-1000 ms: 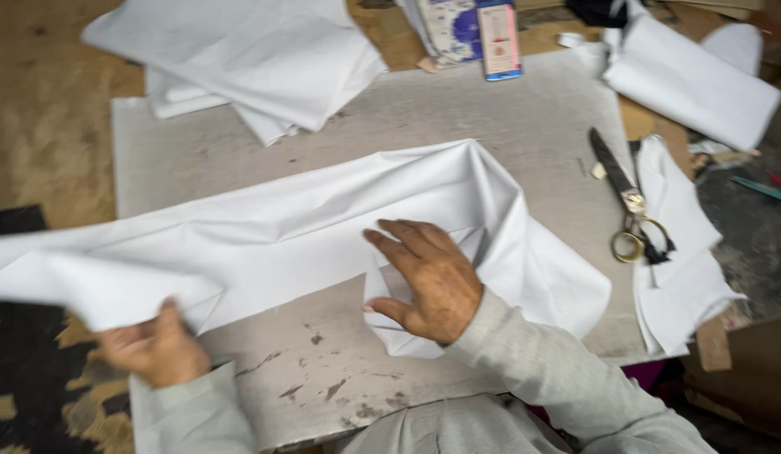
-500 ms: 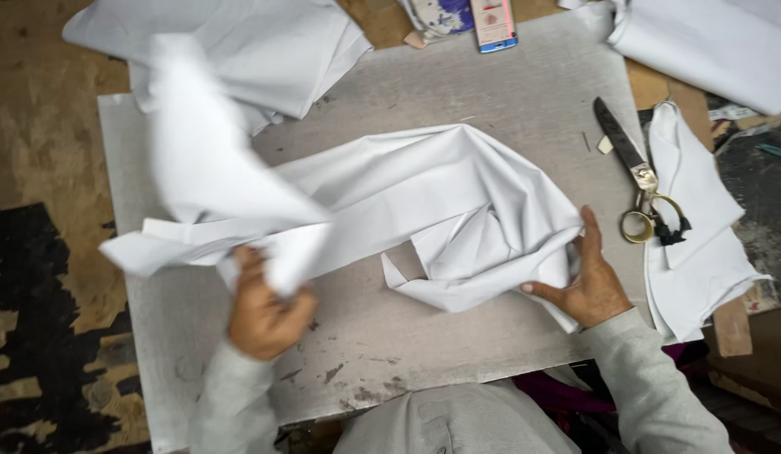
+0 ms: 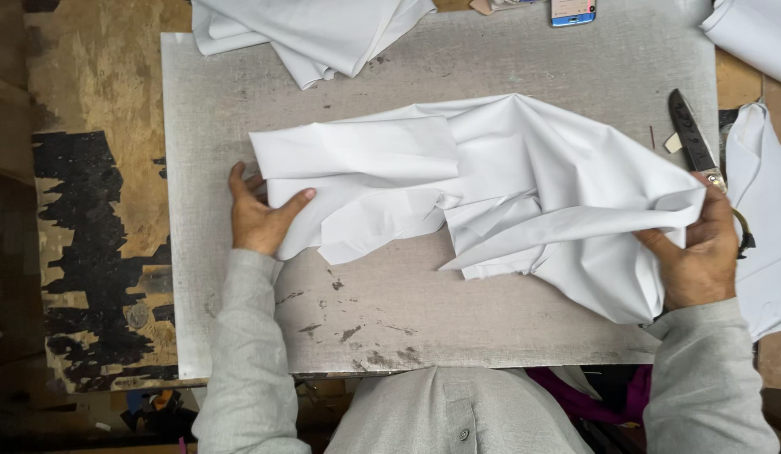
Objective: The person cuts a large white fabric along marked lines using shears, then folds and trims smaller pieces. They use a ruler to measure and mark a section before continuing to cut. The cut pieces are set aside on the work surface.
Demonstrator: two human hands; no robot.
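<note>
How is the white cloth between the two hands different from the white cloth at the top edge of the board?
The cloth between the hands is crumpled, spread wide, and gripped by the left hand and right hand. The cloth at the top edge lies folded in layers, untouched, partly out of frame. Both are plain white and rest on the grey board.

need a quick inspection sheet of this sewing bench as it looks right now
surface: grey board, stained and scuffed near the front edge
job's things: crumpled white cloth lying across the board
clutter: folded white fabric at the back, scissors at right, more white pieces at right, phone at the top edge
hands: left hand grips the cloth's left end; right hand grips its right end
cables: nothing seen
surroundings: worn wooden table with black patches
</note>
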